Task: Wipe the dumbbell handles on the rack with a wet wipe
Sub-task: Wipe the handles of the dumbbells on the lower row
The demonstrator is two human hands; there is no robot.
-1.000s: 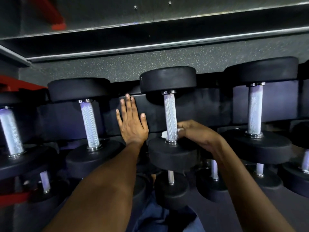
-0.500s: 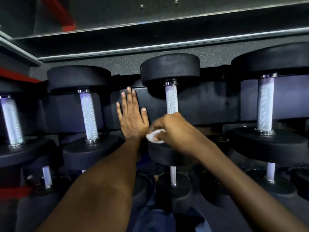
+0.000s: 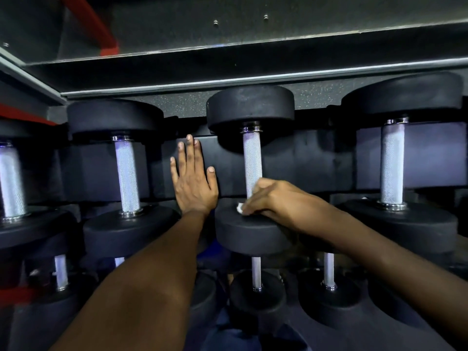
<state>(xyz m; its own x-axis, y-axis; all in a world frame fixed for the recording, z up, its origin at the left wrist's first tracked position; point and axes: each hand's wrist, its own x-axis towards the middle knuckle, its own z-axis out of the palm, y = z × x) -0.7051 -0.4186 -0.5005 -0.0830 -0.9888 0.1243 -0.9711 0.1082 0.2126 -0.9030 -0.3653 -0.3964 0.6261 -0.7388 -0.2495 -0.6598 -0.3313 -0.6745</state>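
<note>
Black dumbbells with knurled silver handles lie in a row on the dark rack [image 3: 316, 160]. My right hand [image 3: 268, 198] is curled around the lower end of the middle dumbbell's handle [image 3: 252, 158], holding a white wet wipe [image 3: 240, 208] against it just above the near weight head. A corner of the wipe pokes out under my fingers. My left hand [image 3: 193, 181] lies flat with straight fingers on the rack panel just left of that dumbbell. Two more handles show, the left handle [image 3: 126, 176] and the right handle [image 3: 392, 163].
A lower tier of smaller dumbbells [image 3: 255, 274] sits under the top row. A grey ledge [image 3: 253, 79] runs above the rack, with red frame parts [image 3: 96, 26] at the upper left. Another dumbbell handle [image 3: 10, 181] is at the far left edge.
My right hand with the wipe has slid round the bottom of the middle handle, from its right side to the front. My left hand has stayed flat on the rack panel.
</note>
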